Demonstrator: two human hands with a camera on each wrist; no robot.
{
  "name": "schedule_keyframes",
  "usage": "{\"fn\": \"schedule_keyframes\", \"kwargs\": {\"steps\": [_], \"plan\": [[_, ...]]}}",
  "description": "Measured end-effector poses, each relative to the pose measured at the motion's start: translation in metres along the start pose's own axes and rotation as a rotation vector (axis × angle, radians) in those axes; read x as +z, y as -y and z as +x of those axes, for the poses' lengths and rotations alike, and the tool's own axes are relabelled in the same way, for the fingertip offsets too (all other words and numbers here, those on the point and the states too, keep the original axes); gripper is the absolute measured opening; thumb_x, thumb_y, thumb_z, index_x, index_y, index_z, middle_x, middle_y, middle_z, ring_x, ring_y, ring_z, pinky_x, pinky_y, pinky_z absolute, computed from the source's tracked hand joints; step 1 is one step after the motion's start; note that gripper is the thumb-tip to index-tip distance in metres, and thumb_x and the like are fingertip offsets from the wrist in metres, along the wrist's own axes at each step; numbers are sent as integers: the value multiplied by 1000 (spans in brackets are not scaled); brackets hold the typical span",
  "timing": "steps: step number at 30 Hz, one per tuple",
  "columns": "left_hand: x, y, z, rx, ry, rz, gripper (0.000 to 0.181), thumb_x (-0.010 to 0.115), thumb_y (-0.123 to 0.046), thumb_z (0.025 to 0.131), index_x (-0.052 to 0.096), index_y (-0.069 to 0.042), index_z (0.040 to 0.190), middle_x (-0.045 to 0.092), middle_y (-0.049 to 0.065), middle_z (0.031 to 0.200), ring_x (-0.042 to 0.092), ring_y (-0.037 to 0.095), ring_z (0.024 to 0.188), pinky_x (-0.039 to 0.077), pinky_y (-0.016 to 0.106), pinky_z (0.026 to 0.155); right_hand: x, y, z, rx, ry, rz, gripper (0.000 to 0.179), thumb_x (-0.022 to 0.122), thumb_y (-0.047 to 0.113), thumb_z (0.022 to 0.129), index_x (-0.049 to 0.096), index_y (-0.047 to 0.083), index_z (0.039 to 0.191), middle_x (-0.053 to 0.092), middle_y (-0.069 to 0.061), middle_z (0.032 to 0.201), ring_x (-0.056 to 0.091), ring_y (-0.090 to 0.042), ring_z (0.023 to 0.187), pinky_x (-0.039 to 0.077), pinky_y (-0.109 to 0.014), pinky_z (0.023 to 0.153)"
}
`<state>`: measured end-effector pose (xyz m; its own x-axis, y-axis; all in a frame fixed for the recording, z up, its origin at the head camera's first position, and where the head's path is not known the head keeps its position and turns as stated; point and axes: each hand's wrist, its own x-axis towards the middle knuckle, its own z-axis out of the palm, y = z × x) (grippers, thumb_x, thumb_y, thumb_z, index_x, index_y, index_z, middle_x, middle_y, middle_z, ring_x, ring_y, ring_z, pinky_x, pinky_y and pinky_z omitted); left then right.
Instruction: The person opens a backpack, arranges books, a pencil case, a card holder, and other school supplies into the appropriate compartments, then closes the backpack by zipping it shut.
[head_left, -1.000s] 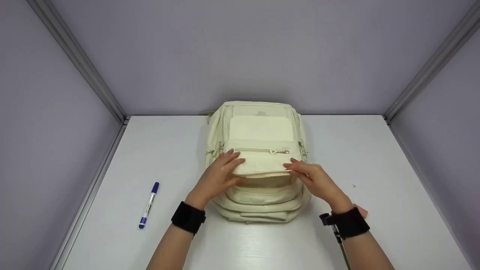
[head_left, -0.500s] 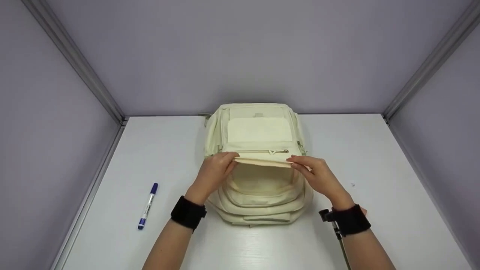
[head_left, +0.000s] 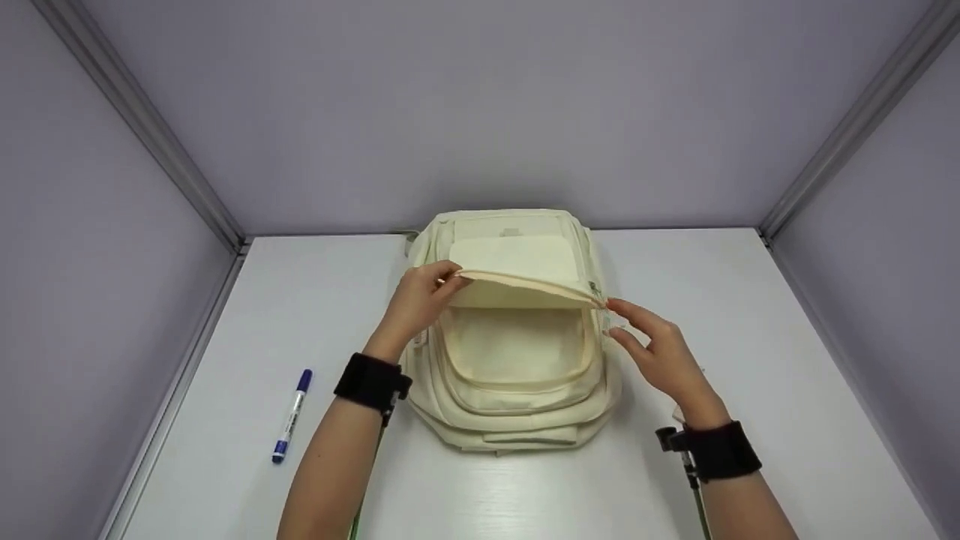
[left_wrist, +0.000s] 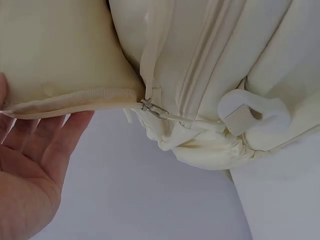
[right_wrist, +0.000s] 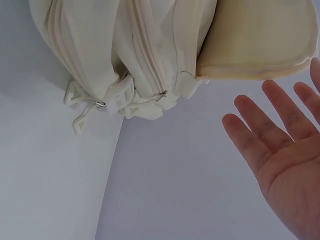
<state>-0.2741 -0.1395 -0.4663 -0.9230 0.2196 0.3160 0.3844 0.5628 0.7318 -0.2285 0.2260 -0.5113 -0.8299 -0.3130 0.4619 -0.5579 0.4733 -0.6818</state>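
Note:
A cream backpack [head_left: 517, 442] lies on the table with its front pocket unzipped and the pocket's flap [head_left: 525, 285] lifted. My left hand [head_left: 416, 300] pinches the flap's left edge, thumb on one face and fingers on the other, as the left wrist view also shows. At the flap's right corner is my right hand [head_left: 660, 352], its index fingertip at the edge and its thumb apart. In the right wrist view the fingers [right_wrist: 255, 127] are spread and fairly straight, holding nothing. The pale inside of the pocket [head_left: 517, 345] is exposed; nothing can be made out in it.
A blue-and-white marker [head_left: 292, 416] lies on the white table [head_left: 187, 465] to the left. Grey-lilac panels [head_left: 495, 105] stand behind and at both sides. White buckles [left_wrist: 255, 112] and a zip pull [left_wrist: 154, 107] show on the backpack's side. Black bands [head_left: 371, 381] circle both wrists.
The flap has risen and folded back, showing the pocket's inside. My left hand first took its edge, then moved up with it. My right hand's pinch on the flap has loosened, shifting right.

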Motion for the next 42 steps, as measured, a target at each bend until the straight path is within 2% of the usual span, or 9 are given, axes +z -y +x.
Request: {"fn": "schedule_keyframes", "kwargs": {"steps": [4, 8, 11, 15, 18, 23, 29, 37, 42], "plan": [[-3, 5, 10, -61, -14, -54, 19, 62, -23, 98, 71, -6, 96, 65, 3, 87, 56, 16, 78, 48, 33, 73, -5, -4, -7, 49, 0, -34, 41, 64, 9, 96, 57, 0, 135, 58, -9, 136, 50, -24, 128, 42, -33, 101], [-4, 8, 19, -123, -48, -53, 21, 61, -24, 99, 71, -6, 96, 61, 3, 83, 50, 15, 73, 42, 30, 67, -10, -9, -12, 103, 5, -86, 43, 64, 13, 97, 55, 1, 137, 56, -12, 137, 50, -30, 128, 44, -48, 99], [-3, 9, 24, -185, -65, -56, 24, 60, -27, 99, 70, -6, 95, 60, 4, 79, 51, 14, 63, 44, 28, 58, -16, -12, -16, 167, 21, -122, 46, 63, 17, 98, 53, 3, 140, 53, -16, 140, 49, -38, 127, 43, -55, 97], [0, 12, 28, -271, -80, -60, 26, 58, -29, 101, 67, -6, 94, 58, 4, 74, 51, 13, 50, 46, 26, 47, -24, -15, -22, 289, 82, -192, 51, 61, 23, 99, 47, 6, 145, 46, -21, 144, 46, -44, 128, 40, -60, 98], [3, 14, 30, -307, -91, -43, 26, 58, -29, 101, 66, -6, 92, 59, 4, 74, 50, 11, 48, 45, 24, 46, -29, -17, -26, 387, 165, -252, 56, 60, 27, 100, 41, 7, 149, 41, -24, 148, 40, -46, 132, 36, -61, 101], [6, 17, 29, -330, -106, -54, 28, 58, -31, 101, 64, -6, 90, 60, 5, 74, 50, 12, 45, 45, 25, 44, -34, -19, -36, 542, 318, -380, 67, 62, 32, 98, 32, 4, 152, 36, -32, 147, 37, -51, 131, 37, -66, 96], [8, 19, 26, -319, -116, -96, 29, 57, -32, 101, 62, -6, 88, 57, 5, 69, 55, 21, 43, 46, 28, 40, -33, -29, -54, 705, 481, -501, 76, 66, 40, 93, 35, -4, 147, 39, -39, 139, 44, -55, 121, 44, -66, 86], [10, 19, 30, -300, -148, -60, 29, 57, -32, 101, 61, -7, 86, 54, 3, 62, 49, 12, 38, 40, 24, 38, -36, -35, -67, 809, 536, -617, 79, 84, 28, 75, 48, -7, 136, 53, -38, 122, 60, -49, 95, 48, -63, 74], [11, 19, 32, -294, -153, -18, 30, 57, -33, 101, 62, -7, 87, 54, 2, 64, 46, 10, 42, 38, 24, 42, -38, -39, -72, 831, 549, -595, 64, 80, 13, 76, 52, -7, 131, 55, -35, 116, 59, -35, 81, 49, -56, 68]]}}
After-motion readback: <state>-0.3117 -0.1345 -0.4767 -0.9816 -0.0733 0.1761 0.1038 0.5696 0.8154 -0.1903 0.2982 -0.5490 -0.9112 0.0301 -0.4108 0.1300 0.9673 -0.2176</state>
